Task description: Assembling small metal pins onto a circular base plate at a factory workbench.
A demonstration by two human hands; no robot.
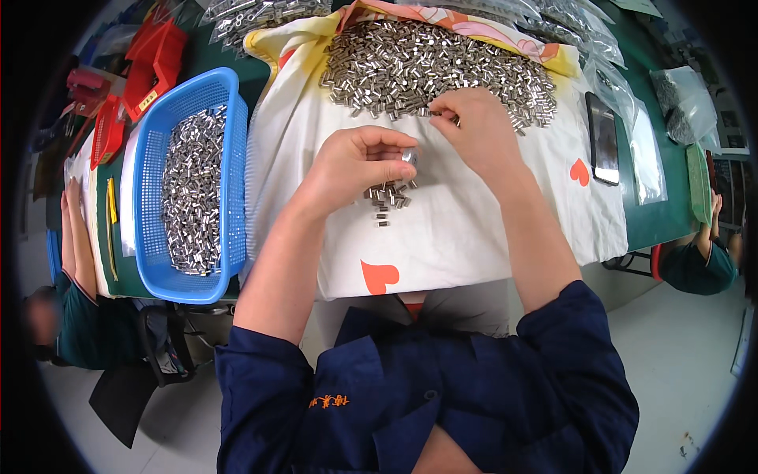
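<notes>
A broad heap of small shiny metal cylinders [434, 67] lies on a white cloth [450, 245] with red hearts. At the heap's near edge, my right hand [478, 126] is closed in a pinch, with what looks like one small cylinder at its fingertips. My left hand [347, 166] grips a short, thick, round metal piece [410, 156] between thumb and fingers, to the left of my right hand. Just below it a small separate cluster of cylinders [387, 196] rests on the cloth, partly hidden by my left hand.
A blue plastic basket [238, 158] full of similar cylinders stands at the left. Red bins [154, 59] are beyond it. A phone [604, 138] and clear bags [685, 103] lie at the right. Other people sit at both sides; a person's arm [79, 237] shows at far left.
</notes>
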